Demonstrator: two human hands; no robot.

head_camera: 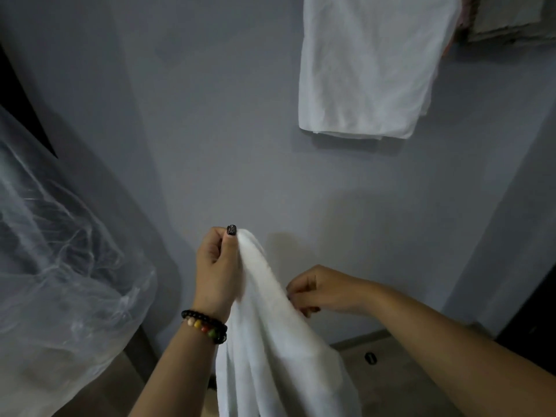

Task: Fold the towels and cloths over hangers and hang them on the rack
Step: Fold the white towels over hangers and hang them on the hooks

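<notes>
Head view: one folded white towel [370, 64] already hangs above; both hands, left [216, 266] and right [322, 290], pinch another white towel [276, 341], no hanger visible.

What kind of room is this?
Probably a laundry or storage corner at home: a folded white cloth hangs by the grey wall, a big clear plastic bag sits left, and both hands hold a white towel.

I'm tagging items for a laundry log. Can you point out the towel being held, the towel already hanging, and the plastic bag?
held towel [270, 341], head view, middle of its drape
hanging towel [370, 67], head view, its front face
plastic bag [60, 266], head view, crinkled side
</notes>
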